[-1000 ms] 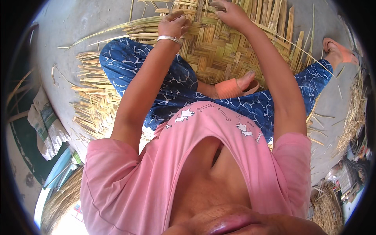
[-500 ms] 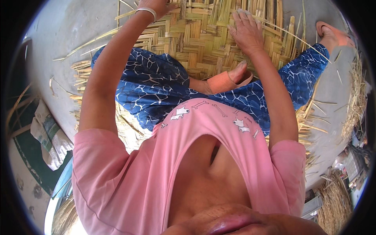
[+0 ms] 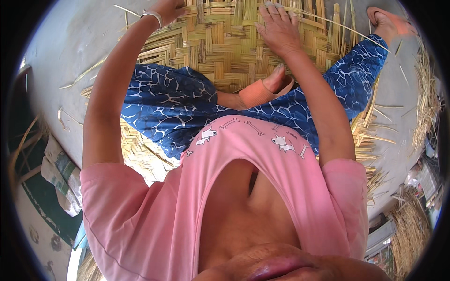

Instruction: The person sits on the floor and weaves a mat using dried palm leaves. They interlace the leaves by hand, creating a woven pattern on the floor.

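A woven mat of flat yellow-green strips (image 3: 225, 49) lies spread before me, its over-and-under pattern showing. My right hand (image 3: 280, 30) rests flat on it, palm down with the fingers stretched out, and holds nothing. At the mat's upper left side is my left hand (image 3: 168, 8), a pale bangle (image 3: 153, 18) on its wrist. The upper edge of the picture cuts off most of its fingers, so what they grip, if anything, is hidden. One long thin strip (image 3: 337, 22) slants from near my right hand toward the right.
My foot in an orange slipper (image 3: 258, 93) rests at the mat's near edge; the other slipper (image 3: 401, 27) is at the upper right. Loose strips (image 3: 84, 74) lie on the grey floor (image 3: 58, 51). A straw bundle (image 3: 407, 229) stands at the lower right.
Both hands appear farther left in the picture, but mat, legs and slippers have shifted left too. My right hand stays flat on the mat.
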{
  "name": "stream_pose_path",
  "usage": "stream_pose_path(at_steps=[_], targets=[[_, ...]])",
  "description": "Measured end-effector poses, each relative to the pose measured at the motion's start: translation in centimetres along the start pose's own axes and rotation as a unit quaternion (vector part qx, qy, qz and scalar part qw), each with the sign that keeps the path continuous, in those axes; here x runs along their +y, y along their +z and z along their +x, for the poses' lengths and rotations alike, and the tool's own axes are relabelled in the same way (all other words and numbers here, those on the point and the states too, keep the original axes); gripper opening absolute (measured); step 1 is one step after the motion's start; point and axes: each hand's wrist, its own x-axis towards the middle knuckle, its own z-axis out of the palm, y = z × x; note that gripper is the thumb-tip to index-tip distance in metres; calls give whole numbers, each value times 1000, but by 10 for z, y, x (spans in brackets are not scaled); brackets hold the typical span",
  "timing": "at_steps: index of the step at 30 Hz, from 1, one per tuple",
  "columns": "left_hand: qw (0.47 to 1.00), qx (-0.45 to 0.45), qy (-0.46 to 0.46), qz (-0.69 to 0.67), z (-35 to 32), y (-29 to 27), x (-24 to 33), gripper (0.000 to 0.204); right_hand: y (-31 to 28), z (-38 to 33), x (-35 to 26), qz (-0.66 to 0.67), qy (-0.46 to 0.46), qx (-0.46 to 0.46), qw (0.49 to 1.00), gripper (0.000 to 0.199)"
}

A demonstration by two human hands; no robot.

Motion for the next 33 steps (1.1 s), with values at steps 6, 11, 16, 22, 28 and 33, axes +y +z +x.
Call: stream_pose_path(at_steps=[6, 11, 16, 22, 28, 33], targets=[[998, 22, 56, 19, -13, -16, 13, 41, -12, 2, -10, 94, 36, -45, 994, 68], [998, -51, 29, -14, -9, -20, 10, 41, -6, 1, -9, 107, 35, -43, 993, 69], [998, -61, 14, -24, -3, -13, -2, 46, -3, -3, -6, 162, 47, -37, 985, 68], [998, -16, 13, -67, 0, 2, -13, 55, -1, -2, -1, 186, 47, -48, 980, 69], [998, -24, 21, -49, -15, -11, -7, 51, 11, 4, -3, 139, 20, -12, 990, 67], [988, -50, -46, -141, 4, 15, -21, 49, 22, 2, 1, 62, -4, 10, 998, 65]])
